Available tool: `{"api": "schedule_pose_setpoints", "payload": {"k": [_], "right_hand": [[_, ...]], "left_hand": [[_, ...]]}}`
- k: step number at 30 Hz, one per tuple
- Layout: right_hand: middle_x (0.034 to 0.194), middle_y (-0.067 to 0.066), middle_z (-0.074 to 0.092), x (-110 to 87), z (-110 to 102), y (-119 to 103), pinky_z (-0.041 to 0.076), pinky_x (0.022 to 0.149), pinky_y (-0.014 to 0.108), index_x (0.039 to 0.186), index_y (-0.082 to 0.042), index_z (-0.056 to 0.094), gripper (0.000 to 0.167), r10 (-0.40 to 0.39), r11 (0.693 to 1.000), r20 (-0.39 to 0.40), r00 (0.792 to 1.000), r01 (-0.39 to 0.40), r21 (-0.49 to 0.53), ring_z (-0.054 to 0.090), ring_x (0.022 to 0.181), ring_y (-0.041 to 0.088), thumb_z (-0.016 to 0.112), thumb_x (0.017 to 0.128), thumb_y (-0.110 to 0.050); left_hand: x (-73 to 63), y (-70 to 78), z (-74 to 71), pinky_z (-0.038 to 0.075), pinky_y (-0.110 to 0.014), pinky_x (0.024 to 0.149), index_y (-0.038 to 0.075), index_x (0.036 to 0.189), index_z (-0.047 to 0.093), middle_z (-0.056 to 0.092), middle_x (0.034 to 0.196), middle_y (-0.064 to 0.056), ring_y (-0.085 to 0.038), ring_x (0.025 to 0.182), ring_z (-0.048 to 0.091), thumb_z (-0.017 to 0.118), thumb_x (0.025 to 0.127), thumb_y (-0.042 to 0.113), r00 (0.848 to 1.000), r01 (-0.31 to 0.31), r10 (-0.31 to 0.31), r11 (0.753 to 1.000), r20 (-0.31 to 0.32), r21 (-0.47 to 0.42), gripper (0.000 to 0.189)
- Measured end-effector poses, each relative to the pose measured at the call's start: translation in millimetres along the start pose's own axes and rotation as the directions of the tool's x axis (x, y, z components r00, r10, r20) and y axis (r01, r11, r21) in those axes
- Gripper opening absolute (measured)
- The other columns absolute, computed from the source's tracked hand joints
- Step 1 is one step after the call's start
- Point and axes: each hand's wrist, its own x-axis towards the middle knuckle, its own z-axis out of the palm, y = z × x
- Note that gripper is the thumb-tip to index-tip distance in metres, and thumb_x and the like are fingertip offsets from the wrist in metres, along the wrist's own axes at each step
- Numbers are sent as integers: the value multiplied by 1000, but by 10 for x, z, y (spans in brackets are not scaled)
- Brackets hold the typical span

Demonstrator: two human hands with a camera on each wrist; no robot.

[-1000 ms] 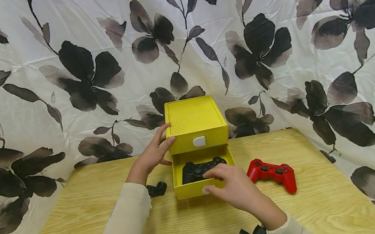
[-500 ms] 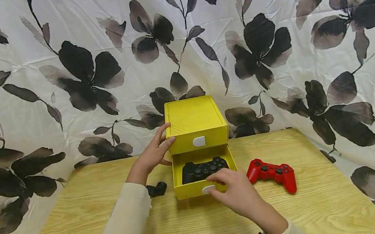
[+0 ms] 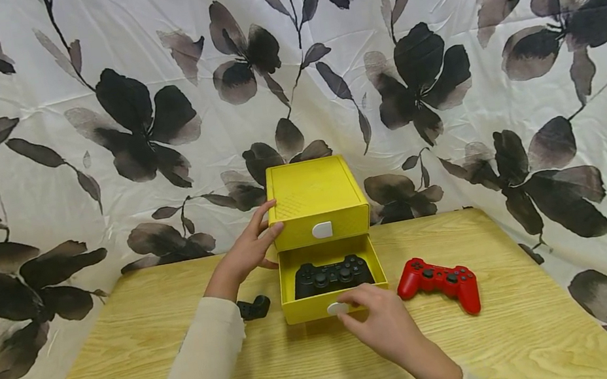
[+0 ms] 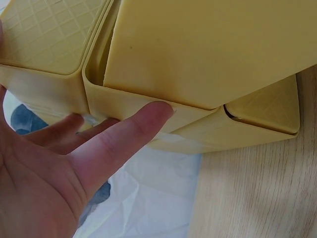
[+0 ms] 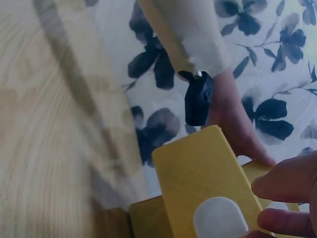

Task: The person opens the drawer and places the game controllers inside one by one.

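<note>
A yellow two-drawer box stands on the table, its lower drawer pulled out. Inside that drawer lies a black game controller. My left hand rests against the box's left side. In the left wrist view its thumb lies extended along the yellow wall. At the lower drawer's front is my right hand, thumb and index finger apart beside the white handle. In the right wrist view, the fingertips are right at the drawer front's edge, off the handle's white face.
A red game controller lies on the wooden table to the right of the box. The upper drawer is closed. Behind hangs a white floral cloth. A black wrist mount sticks out below my left wrist.
My right hand has drawn back toward me from over the black controller to the front of the drawer, leaving the controller uncovered. My left hand, the box and the red controller have stayed put.
</note>
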Motion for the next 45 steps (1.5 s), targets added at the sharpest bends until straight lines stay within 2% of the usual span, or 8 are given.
{"api": "schedule_pose_setpoints", "payload": {"k": [7,11,15,19,23,28,37,45], "right_hand": [[90,-4,73,-24,55,51,57,74,29,95,-15,75,22,3,999,-17,1000,-4,-41,68,81,12,83,76,-23],[89,-3,72,-33,94,92,57,71,28,93,-14,75,22,-32,999,-61,998,29,-40,69,79,13,84,75,-20],[89,-3,71,-39,138,135,57,70,27,92,-13,75,21,-61,997,-103,993,55,-55,68,78,12,84,73,-17],[89,-4,70,-47,182,167,56,68,23,91,-13,75,21,-81,995,-127,989,72,-73,67,77,11,84,73,-16],[89,-2,68,-56,231,190,55,63,20,91,-10,75,20,-110,993,-156,982,103,-50,66,72,11,84,73,-12],[88,0,66,-71,299,224,55,63,16,89,-8,74,22,-141,990,-205,969,135,-39,66,73,9,84,70,-2],[85,-1,64,-74,374,281,50,68,6,86,-7,74,22,-222,974,-292,930,198,-111,64,73,6,83,68,4],[82,1,64,-76,426,311,52,69,9,85,-6,75,23,-241,970,-345,907,211,-123,65,73,8,83,67,6]], "left_hand": [[-16,11,-2,58,-52,75,40,153,11,11,161,-19,-48,140,31,47,100,43,1000,-3,3,1000,6,-2,64],[6,-15,-7,57,-55,78,41,153,10,9,162,-18,-48,141,30,47,101,42,1000,-8,8,1000,16,-14,64],[74,-106,-22,55,-59,79,45,151,11,8,162,-16,-48,141,30,48,100,44,1000,-13,13,1000,7,-28,64],[155,-240,-31,55,-60,79,52,148,13,10,162,-14,-47,140,32,49,96,53,1000,-25,25,1000,-17,-10,64],[192,-312,-33,55,-59,79,55,147,13,12,162,-13,-46,139,34,49,93,60,999,-44,45,999,-30,12,65],[178,-299,-33,55,-59,79,55,147,13,12,161,-14,-46,139,34,50,92,61,999,-41,42,999,-32,14,66],[67,-87,-23,59,-53,73,43,152,12,12,161,-19,-50,139,31,50,98,46,1000,-13,13,1000,-11,-11,66],[196,-273,-22,58,-55,74,52,148,14,15,161,-15,-48,138,35,50,94,58,998,-29,31,999,-46,28,65]]}}
